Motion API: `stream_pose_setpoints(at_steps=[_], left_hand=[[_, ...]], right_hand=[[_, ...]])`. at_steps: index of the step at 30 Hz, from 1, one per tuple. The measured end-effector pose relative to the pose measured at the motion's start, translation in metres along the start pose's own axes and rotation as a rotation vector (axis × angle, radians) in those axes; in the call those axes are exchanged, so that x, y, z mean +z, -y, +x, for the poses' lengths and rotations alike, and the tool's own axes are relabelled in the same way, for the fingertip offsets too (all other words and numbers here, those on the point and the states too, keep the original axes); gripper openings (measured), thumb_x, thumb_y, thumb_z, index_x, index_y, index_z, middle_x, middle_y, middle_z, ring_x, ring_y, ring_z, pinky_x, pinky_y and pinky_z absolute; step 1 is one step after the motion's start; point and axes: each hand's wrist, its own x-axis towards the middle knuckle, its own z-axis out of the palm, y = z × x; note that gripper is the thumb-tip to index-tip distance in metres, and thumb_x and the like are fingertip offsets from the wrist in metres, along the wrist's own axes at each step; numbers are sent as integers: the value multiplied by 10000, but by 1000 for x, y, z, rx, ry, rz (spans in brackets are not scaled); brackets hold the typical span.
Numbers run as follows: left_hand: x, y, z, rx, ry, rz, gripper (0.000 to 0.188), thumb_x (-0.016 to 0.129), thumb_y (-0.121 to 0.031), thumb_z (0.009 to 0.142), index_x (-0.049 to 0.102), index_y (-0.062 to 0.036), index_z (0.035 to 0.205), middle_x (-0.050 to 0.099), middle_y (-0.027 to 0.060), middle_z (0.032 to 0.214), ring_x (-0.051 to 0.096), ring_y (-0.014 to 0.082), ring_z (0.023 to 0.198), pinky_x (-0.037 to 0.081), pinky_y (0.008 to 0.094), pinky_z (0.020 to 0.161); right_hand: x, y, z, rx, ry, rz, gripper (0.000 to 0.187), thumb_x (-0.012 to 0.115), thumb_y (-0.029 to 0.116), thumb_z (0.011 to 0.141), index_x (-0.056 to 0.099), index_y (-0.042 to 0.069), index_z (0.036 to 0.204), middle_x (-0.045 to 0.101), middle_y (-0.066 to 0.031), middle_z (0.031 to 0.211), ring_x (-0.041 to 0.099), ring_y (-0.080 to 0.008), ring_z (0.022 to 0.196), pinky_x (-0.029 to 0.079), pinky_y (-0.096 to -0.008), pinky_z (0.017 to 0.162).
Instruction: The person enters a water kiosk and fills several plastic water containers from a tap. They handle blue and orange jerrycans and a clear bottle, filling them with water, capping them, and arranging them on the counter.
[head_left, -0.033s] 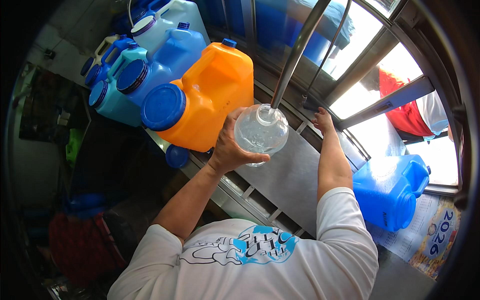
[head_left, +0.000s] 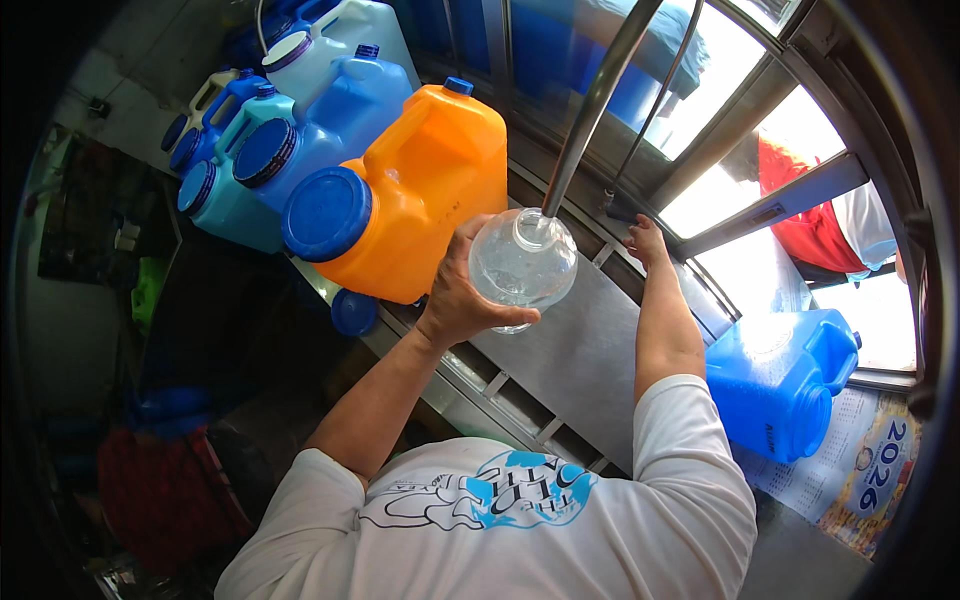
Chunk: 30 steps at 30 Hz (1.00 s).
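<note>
My left hand (head_left: 462,295) wraps round a clear round-bodied bottle (head_left: 520,275), thumb low on its near side. The bottle's open neck is right under the tip of a curved metal spout (head_left: 585,115). Clear liquid seems to be inside, but its level is hard to read. Farther right, my right hand (head_left: 648,240) reaches to a small dark handle (head_left: 622,213) by the window frame, with fingers bent at its end. Part of that grip is too small to see well. Left of the bottle stands an orange jug (head_left: 440,190) with blue caps, close to my left hand.
Several blue and pale jugs (head_left: 335,105) crowd the back left. A metal counter (head_left: 570,350) with slots runs below the bottle. On the right a blue jug (head_left: 775,370) lies by a printed calendar sheet (head_left: 870,470). Beyond the window, people's clothing (head_left: 810,215) shows.
</note>
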Motion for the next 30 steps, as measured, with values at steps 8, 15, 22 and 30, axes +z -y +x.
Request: stream_pose_setpoints(at_steps=[8, 15, 22, 30], left_hand=[[1, 3, 3, 32, 6, 28, 1078, 907, -455, 532, 317, -90, 1357, 439, 109, 1278, 460, 253, 1226, 416, 374, 1059], [0, 1, 5, 89, 4, 46, 1070, 913, -425, 533, 315, -86, 1354, 443, 107, 1280, 472, 260, 1214, 424, 372, 1050], [-1, 1, 4, 64, 5, 11, 1059, 921, -391, 525, 317, -83, 1339, 452, 108, 1270, 480, 254, 1206, 426, 369, 1047], [1, 5, 2, 50, 19, -31, 1059, 920, -400, 526, 309, -83, 1331, 456, 109, 1255, 484, 253, 1198, 426, 364, 1046]], right_hand=[[1, -1, 9, 60, 12, -205, 649, 566, 83, 876, 320, 191, 1466, 584, -119, 1163, 660, -237, 793, 523, -387, 625], [-1, 4, 6, 65, -19, -381, 665, 575, 95, 866, 313, 205, 1467, 647, -138, 1058, 687, -234, 766, 548, -398, 613], [2, 4, 1, 81, -28, -406, 675, 584, 105, 871, 297, 210, 1473, 647, -128, 1076, 677, -215, 711, 531, -363, 544], [2, 2, 3, 67, -42, -431, 699, 581, 99, 855, 286, 207, 1480, 627, -126, 1140, 674, -212, 698, 509, -344, 500]])
